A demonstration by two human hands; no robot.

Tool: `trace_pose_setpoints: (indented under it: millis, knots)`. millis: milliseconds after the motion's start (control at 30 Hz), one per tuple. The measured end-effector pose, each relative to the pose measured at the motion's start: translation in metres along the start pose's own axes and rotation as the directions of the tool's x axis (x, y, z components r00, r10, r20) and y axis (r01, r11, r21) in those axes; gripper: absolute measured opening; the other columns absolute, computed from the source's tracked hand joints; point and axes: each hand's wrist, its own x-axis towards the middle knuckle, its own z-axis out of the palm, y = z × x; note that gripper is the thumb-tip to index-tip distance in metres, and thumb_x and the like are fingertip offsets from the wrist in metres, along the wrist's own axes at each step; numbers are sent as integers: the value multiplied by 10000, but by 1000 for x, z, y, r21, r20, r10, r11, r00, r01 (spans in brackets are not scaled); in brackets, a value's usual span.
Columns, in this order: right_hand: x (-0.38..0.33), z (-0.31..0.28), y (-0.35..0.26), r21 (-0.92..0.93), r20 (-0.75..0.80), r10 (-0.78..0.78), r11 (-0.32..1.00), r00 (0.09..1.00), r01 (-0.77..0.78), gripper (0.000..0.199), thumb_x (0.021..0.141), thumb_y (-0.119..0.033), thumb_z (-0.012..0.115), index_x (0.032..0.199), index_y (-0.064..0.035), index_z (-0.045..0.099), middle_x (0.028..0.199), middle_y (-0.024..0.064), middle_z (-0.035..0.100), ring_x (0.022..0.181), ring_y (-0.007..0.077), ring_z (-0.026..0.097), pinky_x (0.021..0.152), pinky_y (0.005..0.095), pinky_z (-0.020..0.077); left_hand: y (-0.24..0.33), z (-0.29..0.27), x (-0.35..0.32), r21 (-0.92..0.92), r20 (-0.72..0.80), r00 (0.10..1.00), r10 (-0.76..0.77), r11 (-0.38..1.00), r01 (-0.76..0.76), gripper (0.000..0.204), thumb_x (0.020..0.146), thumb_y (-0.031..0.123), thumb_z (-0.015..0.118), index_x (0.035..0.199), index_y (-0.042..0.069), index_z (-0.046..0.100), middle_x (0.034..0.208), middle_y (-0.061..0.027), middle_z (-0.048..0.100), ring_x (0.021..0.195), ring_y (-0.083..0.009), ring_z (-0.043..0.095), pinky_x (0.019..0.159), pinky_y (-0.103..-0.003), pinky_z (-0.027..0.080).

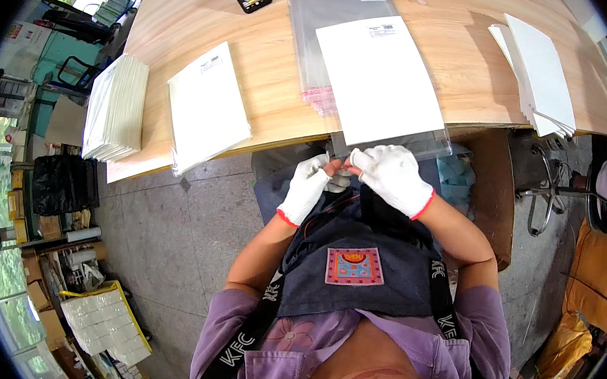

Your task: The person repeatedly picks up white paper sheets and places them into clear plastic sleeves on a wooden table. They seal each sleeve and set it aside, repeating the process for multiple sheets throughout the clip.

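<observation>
In the head view, the gloved fingers of the left hand (307,186) and right hand (394,176) curl toward each other at the near edge of a white packet (379,83); whether they pinch anything cannot be told. The packet lies just beyond them over clear sleeves (305,32), overhanging the counter (467,81), probably for easy reach. A thick white stack (115,109) and thinner pile (210,111) sit left of the fingers. Below right, a brown box (498,197) seemingly holds crumpled blue material (456,176).
</observation>
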Motion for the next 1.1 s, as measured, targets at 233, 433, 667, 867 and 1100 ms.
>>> trace_pose_setpoints:
  millis: [233,433,667,867,1100]
  knots:
    - [11,9,-8,-60,96,9,998,995,-4,149,812,-238,568,855,-110,506,589,66,598,537,236,625,498,359,481,0,2,3,6,-14,997,72,997,-72,243,941,178,510,917,-33,627,829,-78,672,680,-113,627,608,-229,512]
    - [-21,-7,19,673,59,130,727,990,-136,67,779,-123,583,795,-73,541,702,94,637,649,190,638,558,279,488,-15,-3,6,-175,-85,994,67,981,-81,234,918,198,568,897,-32,606,838,-119,670,685,-142,640,579,-259,529]
    - [-233,-14,198,878,102,986,-153,135,453,129,912,-194,498,906,-96,581,652,-26,541,490,41,409,437,185,372,-4,-13,-6,106,-37,999,33,994,-29,256,936,206,536,928,-43,595,884,-110,674,724,-113,628,630,-236,518]
    - [-298,26,178,-556,569,728,684,383,-473,219,782,-236,586,923,-70,603,934,138,661,831,342,639,704,439,514,2,-23,-8,448,-98,925,367,846,-288,198,917,176,563,988,1,625,844,-79,664,704,-121,617,632,-231,488]
    - [-95,-51,105,-266,-369,216,908,904,-325,378,703,-255,702,1066,-200,613,1094,54,609,1017,224,581,895,382,456,30,-7,32,737,597,313,739,-351,-577,282,637,51,758,875,62,606,1057,-88,597,945,-304,553,784,-449,475]
